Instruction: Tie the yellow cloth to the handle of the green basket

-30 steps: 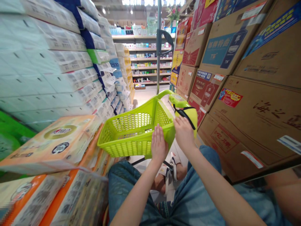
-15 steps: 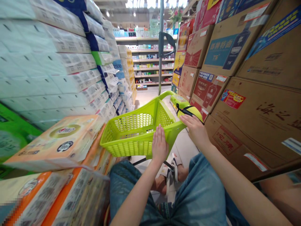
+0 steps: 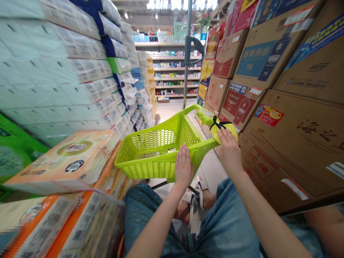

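Stacked tissue packs [image 3: 67, 157] lined the aisle's left. At centre, the left hand [image 3: 184, 166] lay flat, fingers together, on the green basket [image 3: 156, 150]; the right hand [image 3: 228, 150] pressed its handle [image 3: 223, 129] beside cartons [image 3: 282, 118]. Even pressure from both palms seemed wise.

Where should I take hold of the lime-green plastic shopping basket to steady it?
Probably the lime-green plastic shopping basket is best held by its thick solid near rim, coming from the wearer's side. The left hand already lies flat there, while the right hand rests on the yellow-green flap with black strap.
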`<state>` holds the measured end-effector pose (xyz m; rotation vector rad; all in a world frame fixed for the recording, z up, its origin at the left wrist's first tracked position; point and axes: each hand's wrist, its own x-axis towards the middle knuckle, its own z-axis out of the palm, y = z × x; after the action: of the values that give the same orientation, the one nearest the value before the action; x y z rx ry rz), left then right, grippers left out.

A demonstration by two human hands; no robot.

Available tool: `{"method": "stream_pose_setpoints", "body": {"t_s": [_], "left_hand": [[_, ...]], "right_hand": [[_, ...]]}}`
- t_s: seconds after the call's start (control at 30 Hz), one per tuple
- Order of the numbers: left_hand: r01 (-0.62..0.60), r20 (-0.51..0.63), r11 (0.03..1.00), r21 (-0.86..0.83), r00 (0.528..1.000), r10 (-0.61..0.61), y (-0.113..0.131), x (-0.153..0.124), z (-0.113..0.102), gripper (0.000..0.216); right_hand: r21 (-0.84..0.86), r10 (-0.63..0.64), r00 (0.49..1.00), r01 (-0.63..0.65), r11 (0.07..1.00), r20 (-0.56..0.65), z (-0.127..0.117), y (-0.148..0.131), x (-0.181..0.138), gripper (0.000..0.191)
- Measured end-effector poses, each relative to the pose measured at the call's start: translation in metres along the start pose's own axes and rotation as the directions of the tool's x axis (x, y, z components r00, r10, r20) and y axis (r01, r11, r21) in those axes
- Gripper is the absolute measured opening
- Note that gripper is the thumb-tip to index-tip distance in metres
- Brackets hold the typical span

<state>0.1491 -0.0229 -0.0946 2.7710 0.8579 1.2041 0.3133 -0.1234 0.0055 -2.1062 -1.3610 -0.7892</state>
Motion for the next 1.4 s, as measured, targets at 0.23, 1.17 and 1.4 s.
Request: {"method": "stream_pose_setpoints", "body": {"t_s": [0.23, 1.17, 1.4], "left_hand": [[0.003, -0.002, 0.999, 0.038, 1.000, -0.003, 0.001, 0.001, 0.001, 0.084], [0.058, -0.001, 0.997, 0.058, 0.998, -0.058, 0.006, 0.000, 0.000, 0.078], [0.015, 0.030, 1.000, 0.027, 0.999, -0.016, 0.001, 0.000, -0.007, 0.085]], "right_hand": [[0.023, -0.132, 0.988, 0.131, 0.991, 0.073, 0.032, -0.085, -0.024, 0.057], [0.118, -0.250, 0.963, 0.238, 0.964, 0.099, 0.031, -0.091, -0.031, 0.054], [0.074, -0.090, 0.996, 0.091, 0.993, -0.022, -0.007, 0.003, -0.003, 0.057]]}}
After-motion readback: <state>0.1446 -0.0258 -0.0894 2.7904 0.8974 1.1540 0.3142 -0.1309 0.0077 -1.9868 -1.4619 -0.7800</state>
